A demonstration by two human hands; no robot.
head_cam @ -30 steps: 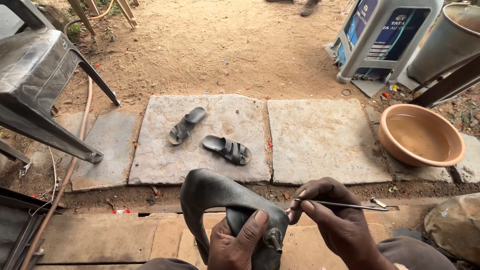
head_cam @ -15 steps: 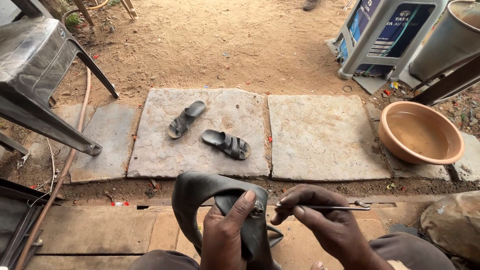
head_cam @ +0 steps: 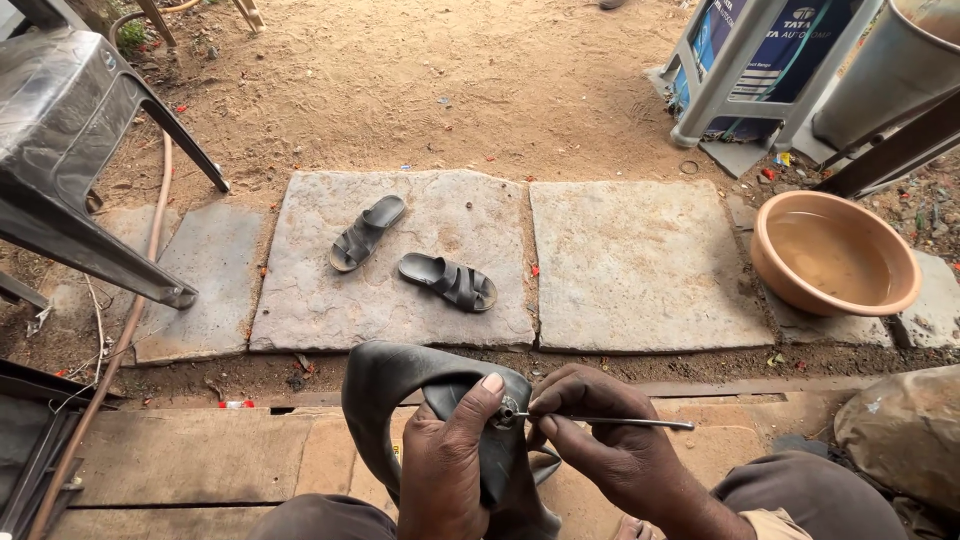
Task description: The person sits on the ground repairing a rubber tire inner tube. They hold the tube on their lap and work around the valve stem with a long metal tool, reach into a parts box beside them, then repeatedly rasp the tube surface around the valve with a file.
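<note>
At the lower centre of the frame, a folded black rubber inner tube (head_cam: 400, 400) is clamped in the left hand (head_cam: 445, 475). A thin metal rod (head_cam: 615, 422) is pinched between the right hand's (head_cam: 600, 450) closed fingers, its tip apparently at the tube's valve (head_cam: 507, 409).

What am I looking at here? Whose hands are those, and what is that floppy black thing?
The picture comes from a camera worn on a person's head, looking down at their own two hands. The left hand grips a floppy black rubber tube, with the thumb beside its small metal valve. The right hand holds a thin metal rod with its tip at the valve. Ahead, two dark sandals lie on a stone slab. A brown basin of water sits to the right, and a grey chair stands at the left.
</note>
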